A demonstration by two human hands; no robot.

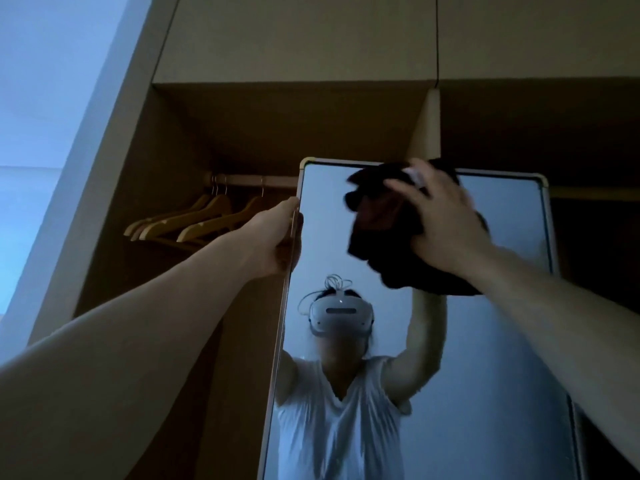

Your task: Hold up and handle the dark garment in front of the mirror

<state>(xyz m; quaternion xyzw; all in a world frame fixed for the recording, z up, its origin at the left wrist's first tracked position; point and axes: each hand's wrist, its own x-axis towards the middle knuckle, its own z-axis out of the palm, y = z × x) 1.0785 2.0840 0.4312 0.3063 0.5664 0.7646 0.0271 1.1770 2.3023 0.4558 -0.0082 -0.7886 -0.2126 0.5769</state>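
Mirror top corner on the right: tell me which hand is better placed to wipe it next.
Right. The right hand already presses the dark cloth against the mirror glass just below its top edge, close to that corner. The left hand grips the mirror's left edge, likely steadying it, and carries no cloth.

No text, label, brand or number can be read anywhere.

Hangers [194,220] on the rail [256,180] — left of, behind the mirror [485,341] — inside the wardrobe [294,39].
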